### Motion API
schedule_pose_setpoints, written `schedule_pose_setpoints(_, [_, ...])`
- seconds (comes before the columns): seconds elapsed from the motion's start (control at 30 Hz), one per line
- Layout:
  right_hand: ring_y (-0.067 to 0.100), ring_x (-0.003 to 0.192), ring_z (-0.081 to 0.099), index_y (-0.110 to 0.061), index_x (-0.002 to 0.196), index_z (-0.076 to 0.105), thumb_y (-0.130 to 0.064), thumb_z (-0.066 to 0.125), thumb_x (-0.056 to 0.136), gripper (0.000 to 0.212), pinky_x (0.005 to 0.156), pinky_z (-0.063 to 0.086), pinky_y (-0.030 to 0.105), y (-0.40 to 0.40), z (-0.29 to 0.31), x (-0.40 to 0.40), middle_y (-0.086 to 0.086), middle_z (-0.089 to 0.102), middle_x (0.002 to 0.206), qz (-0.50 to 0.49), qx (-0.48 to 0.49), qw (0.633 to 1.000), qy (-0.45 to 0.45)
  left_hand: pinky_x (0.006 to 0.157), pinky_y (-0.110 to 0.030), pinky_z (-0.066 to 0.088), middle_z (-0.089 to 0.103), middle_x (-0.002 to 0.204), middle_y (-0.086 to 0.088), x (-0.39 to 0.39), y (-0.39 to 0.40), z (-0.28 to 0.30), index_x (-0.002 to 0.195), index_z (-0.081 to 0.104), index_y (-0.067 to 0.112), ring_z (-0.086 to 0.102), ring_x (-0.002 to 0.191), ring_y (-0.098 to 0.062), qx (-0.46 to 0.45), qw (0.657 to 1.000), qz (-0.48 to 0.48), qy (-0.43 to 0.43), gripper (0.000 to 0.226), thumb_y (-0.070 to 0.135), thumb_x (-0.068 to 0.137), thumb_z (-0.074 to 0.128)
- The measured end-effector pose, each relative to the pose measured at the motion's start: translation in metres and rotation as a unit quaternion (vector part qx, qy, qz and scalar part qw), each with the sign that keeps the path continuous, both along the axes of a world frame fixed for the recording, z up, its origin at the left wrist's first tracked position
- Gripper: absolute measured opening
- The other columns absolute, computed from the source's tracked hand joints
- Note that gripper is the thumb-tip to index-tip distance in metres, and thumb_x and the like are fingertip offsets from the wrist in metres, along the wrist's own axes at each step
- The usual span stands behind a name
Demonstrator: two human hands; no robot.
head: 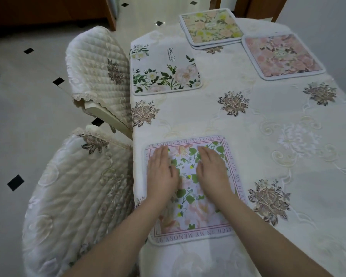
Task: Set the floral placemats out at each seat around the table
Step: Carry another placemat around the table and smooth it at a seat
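Both hands, left (162, 172) and right (212, 172), press flat with straight fingers on the lettered-border placemat (190, 216) at the tabletop's (268, 136) near left edge. Farther along that edge lies the white floral mat (164, 70); a pink mat (282, 56) is opposite. The far stack (210, 29) probably awaits other seats.

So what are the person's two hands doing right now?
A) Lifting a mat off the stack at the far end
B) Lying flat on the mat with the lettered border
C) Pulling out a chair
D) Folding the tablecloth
B: the left hand and right hand lie flat, fingers straight, on the lettered-border mat nearest the camera.
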State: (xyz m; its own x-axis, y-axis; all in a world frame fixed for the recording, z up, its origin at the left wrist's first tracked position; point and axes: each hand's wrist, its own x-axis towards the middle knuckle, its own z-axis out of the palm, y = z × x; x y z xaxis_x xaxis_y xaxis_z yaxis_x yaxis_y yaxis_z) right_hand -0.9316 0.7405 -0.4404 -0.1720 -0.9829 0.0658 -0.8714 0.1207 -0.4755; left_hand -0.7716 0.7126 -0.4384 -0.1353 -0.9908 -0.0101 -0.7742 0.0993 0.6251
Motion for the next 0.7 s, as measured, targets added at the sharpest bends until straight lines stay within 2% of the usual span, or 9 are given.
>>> schedule_pose_setpoints(0.1, [0.024,0.150,0.021,-0.008,0.153,0.029,-0.015,0.038,0.101,0.053,0.123,0.015,0.037,-0.036,-0.009,0.021,0.010,0.026,0.161,0.065,0.038,0.997,-0.001,0.121,-0.035,-0.010,0.009,0.168,0.000,-0.022,-0.018,-0.009,0.159,0.015,0.015,0.001,0.154,-0.014,0.027,0.996,-0.041,-0.075,0.055,0.027,0.107,0.028])
schedule_pose_setpoints(0.23, [0.016,0.153,0.000,-0.015,0.158,0.011,-0.027,0.023,0.106,0.054,0.124,0.001,0.035,-0.049,-0.031,0.022,0.000,0.005,0.166,0.080,0.071,0.990,0.091,0.122,-0.037,-0.009,-0.003,0.168,0.004,-0.019,-0.032,-0.026,0.159,0.003,0.020,-0.007,0.154,-0.011,0.022,0.979,-0.093,-0.182,0.055,0.033,0.108,0.016])
schedule_pose_setpoints(0.33, [0.014,0.152,-0.002,-0.021,0.158,0.009,-0.032,0.017,0.106,0.054,0.124,-0.001,0.039,-0.047,-0.039,0.019,-0.004,0.004,0.166,0.088,0.073,0.987,0.112,0.124,-0.039,-0.007,-0.004,0.167,0.007,-0.014,-0.033,-0.033,0.159,0.000,0.022,-0.007,0.154,-0.011,-0.004,0.970,-0.118,-0.212,0.055,0.035,0.108,0.014])
schedule_pose_setpoints(0.5, [0.012,0.152,-0.003,-0.026,0.157,0.009,-0.038,0.012,0.104,0.054,0.122,-0.008,0.040,-0.048,-0.039,0.016,-0.007,0.003,0.166,0.085,0.087,0.982,0.146,0.124,-0.040,-0.006,-0.006,0.167,0.008,-0.014,-0.033,-0.032,0.159,-0.002,0.025,-0.008,0.153,-0.011,0.006,0.971,-0.118,-0.210,0.056,0.037,0.107,0.013])
schedule_pose_setpoints(0.7, [0.012,0.152,-0.004,-0.029,0.157,0.009,-0.047,0.005,0.101,0.059,0.123,-0.007,0.041,-0.041,-0.037,0.004,-0.005,0.001,0.165,0.058,0.088,0.987,0.125,0.124,-0.042,-0.003,0.001,0.167,0.005,-0.013,-0.032,-0.032,0.160,0.009,0.026,0.000,0.154,-0.014,0.001,0.972,-0.120,-0.201,0.061,0.046,0.103,0.014])
